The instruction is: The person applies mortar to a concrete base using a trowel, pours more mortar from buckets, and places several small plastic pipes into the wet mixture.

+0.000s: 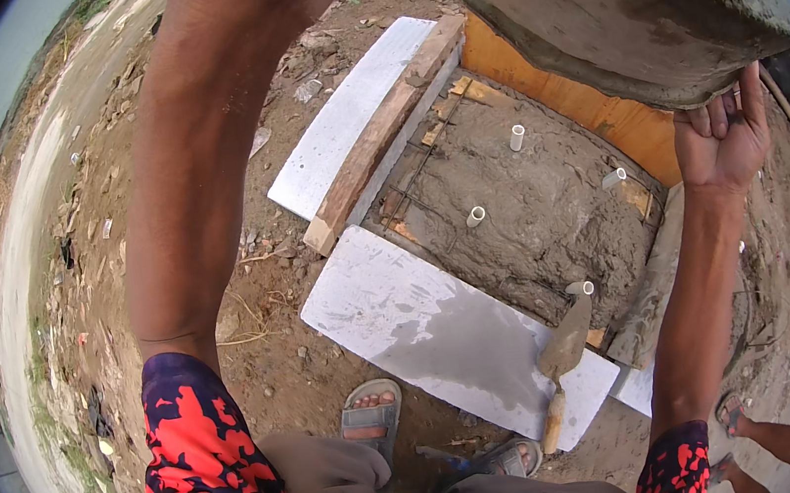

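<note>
A large pan [616,28], its outside smeared with grey cement, is held up close at the upper right. My right hand [726,135] grips its lower edge from beneath, palm showing and fingers against the underside. My left forearm [192,143] rises past the top edge, so that hand is out of sight. Below the pan lies a wooden form filled with wet concrete [549,206]. Short white pipes [517,138] stick up out of it. A trowel [564,349] with a wooden handle rests on the white board [424,312] along the form's near side, its blade over the wet patch.
A timber plank [389,127] borders the form's left side, with another white board [346,103] beyond it. An orange-brown plywood panel [575,98] closes the far side. My sandalled feet [374,414] stand on stony dirt. Another person's legs [769,437] are at lower right.
</note>
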The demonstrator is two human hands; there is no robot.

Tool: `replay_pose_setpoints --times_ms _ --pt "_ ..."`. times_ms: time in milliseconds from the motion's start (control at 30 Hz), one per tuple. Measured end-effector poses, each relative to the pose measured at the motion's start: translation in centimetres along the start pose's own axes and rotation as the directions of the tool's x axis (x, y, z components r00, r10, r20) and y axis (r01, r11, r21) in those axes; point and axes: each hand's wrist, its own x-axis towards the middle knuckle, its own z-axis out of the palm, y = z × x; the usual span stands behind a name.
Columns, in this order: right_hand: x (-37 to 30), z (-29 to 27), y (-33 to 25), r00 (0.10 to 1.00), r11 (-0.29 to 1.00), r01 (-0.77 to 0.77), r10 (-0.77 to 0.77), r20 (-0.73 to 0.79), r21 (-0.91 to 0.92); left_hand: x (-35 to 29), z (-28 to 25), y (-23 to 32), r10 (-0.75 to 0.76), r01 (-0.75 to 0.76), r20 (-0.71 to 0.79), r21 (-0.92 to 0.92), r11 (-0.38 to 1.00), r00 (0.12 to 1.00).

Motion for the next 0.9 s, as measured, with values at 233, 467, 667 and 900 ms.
replay_pose_setpoints --times_ms 233,467,667,900 --pt "-1.9 -5.9 16.9 0.908 0.937 -0.339 0.349 -0.231 0.081 -8.6 -8.9 -8.2 -0.325 0.411 -0.356 0.201 0.889 0.876" --pt "-5.7 -8.6 23.0 0.702 0.795 -0.604 0.495 -0.512 -0.059 -15.2 -13.9 -16.0 -0.669 0.700 -0.432 -0.114 0.705 0.604" --pt "-3.4 -4.7 7.0 0.844 0.915 -0.389 0.309 -0.437 -0.104 -9.3 -5.2 -8.5 -0.550 0.515 -0.269 -0.192 0.835 0.791" --pt "-12.1 -6.9 -20.9 0.969 0.874 -0.161 0.051 -0.242 -0.459 -13.9 12.5 -10.8 -0.616 0.609 0.185 -0.517 0.601 0.765"
